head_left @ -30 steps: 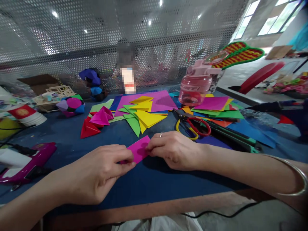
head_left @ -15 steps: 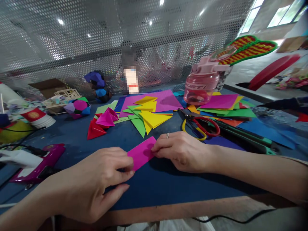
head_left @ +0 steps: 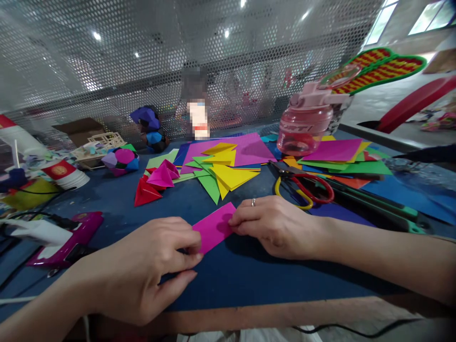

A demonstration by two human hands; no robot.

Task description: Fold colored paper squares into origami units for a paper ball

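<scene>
A magenta strip of paper (head_left: 215, 229), apparently folded, is held slantwise just above or on the blue table. My left hand (head_left: 149, 266) has its fingers closed on the strip's left end, with the thumb a little apart below. At the other end, the fingers of my right hand (head_left: 274, 227) pinch the paper's right edge; a ring sits on one finger. Beyond the strip lie folded yellow paper pieces (head_left: 235, 178), green ones (head_left: 210, 186), a magenta folded piece (head_left: 164, 174) and a red one (head_left: 147, 191).
Scissors (head_left: 302, 187) and a long black-and-green tool (head_left: 377, 204) lie right of my hands. Behind stand a pink bottle (head_left: 304, 121) and stacked coloured paper (head_left: 335, 151). At left are a purple power strip (head_left: 85, 228), paper cups (head_left: 66, 175) and a paper ball (head_left: 121, 160).
The whole view has shifted slightly, so everything sits a little farther right. Both hands keep hold of the magenta paper, with almost no movement of their own.
</scene>
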